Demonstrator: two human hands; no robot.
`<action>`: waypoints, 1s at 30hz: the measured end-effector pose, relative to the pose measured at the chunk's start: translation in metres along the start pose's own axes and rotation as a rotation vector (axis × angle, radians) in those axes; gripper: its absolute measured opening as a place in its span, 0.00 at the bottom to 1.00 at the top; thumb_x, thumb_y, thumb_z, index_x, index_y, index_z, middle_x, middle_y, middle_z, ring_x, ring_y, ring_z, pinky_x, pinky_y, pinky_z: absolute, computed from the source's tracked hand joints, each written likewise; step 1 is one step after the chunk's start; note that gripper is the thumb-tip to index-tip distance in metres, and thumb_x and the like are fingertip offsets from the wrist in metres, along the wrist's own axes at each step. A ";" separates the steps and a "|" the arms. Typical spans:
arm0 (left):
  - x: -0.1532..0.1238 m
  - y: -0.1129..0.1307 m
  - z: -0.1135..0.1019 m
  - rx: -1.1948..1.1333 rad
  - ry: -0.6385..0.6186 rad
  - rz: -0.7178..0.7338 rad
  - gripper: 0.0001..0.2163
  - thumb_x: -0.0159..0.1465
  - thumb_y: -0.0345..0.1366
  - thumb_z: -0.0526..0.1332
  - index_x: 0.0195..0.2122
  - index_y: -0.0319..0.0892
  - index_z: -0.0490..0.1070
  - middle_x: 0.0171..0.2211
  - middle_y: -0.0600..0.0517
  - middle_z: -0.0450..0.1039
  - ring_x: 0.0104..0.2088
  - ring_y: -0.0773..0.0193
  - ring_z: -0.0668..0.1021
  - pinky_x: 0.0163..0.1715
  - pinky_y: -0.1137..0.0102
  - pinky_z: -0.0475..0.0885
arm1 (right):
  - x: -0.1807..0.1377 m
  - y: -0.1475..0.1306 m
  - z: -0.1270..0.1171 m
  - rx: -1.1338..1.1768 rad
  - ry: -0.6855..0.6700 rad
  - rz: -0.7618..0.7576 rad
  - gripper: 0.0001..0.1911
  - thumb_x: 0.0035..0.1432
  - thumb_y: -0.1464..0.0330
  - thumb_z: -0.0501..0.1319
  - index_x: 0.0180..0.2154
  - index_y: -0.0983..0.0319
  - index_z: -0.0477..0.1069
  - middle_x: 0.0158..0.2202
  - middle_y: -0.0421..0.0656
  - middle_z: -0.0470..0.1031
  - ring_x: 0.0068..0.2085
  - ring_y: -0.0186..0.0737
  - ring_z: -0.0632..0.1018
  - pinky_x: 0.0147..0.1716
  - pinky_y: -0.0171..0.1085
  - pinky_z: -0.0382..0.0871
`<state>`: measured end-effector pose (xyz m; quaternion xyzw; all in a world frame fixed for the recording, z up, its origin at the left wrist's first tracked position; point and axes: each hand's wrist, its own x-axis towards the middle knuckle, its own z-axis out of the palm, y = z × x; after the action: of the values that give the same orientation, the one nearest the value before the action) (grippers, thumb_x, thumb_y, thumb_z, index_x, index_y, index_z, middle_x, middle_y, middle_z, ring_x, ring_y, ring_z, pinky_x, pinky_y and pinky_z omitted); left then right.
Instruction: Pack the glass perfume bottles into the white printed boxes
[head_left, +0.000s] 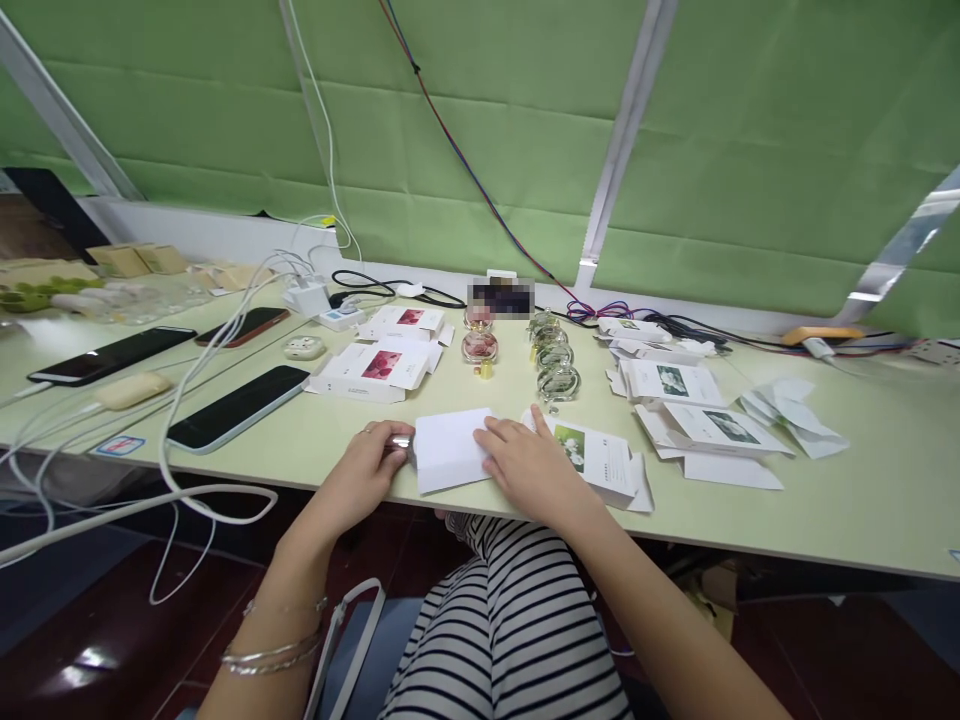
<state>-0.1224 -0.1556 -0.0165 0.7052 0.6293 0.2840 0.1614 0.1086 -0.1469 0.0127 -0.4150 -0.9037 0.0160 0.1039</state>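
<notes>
A small white cardboard box lies at the near edge of a pale green desk. The left hand has its fingers closed on a small silvery object at the box's left end. The right hand rests on the box's right side, fingers loosely spread.

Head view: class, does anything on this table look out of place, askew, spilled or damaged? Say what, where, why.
Nothing looks spilled or broken. The white cables stand out: they trail off the table's left front edge and hang in loose loops below it. On the right, flattened cartons and paper scraps lie scattered at mixed angles.
</notes>
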 end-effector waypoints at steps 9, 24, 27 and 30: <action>-0.007 -0.008 -0.017 0.065 -0.198 0.041 0.26 0.57 0.46 0.54 0.56 0.44 0.57 0.54 0.46 0.62 0.54 0.52 0.64 0.54 0.59 0.59 | 0.007 -0.007 0.002 0.002 0.002 -0.033 0.23 0.62 0.63 0.48 0.58 0.59 0.55 0.63 0.49 0.54 0.62 0.51 0.56 0.59 0.55 0.47; -0.002 0.013 -0.020 0.266 0.004 -0.173 0.36 0.44 0.59 0.61 0.52 0.44 0.64 0.47 0.45 0.71 0.45 0.48 0.73 0.41 0.63 0.67 | 0.030 -0.006 0.014 0.044 -0.064 0.101 0.26 0.63 0.65 0.48 0.61 0.60 0.50 0.62 0.52 0.55 0.61 0.52 0.59 0.55 0.50 0.57; -0.008 0.011 -0.040 0.302 0.080 -0.240 0.36 0.43 0.58 0.62 0.50 0.42 0.66 0.45 0.43 0.72 0.43 0.46 0.74 0.40 0.62 0.68 | 0.031 -0.005 0.017 0.018 -0.098 0.152 0.25 0.62 0.65 0.49 0.60 0.63 0.52 0.62 0.55 0.54 0.61 0.55 0.59 0.55 0.52 0.57; -0.004 0.023 -0.053 0.313 0.210 -0.260 0.37 0.43 0.58 0.63 0.51 0.40 0.66 0.43 0.41 0.72 0.44 0.43 0.73 0.41 0.59 0.68 | 0.031 -0.007 0.016 0.026 -0.144 0.154 0.25 0.63 0.65 0.48 0.60 0.64 0.53 0.62 0.57 0.53 0.61 0.55 0.58 0.55 0.53 0.55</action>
<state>-0.1366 -0.1698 0.0381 0.6011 0.7647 0.2315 0.0191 0.0804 -0.1266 0.0030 -0.4796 -0.8740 0.0653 0.0427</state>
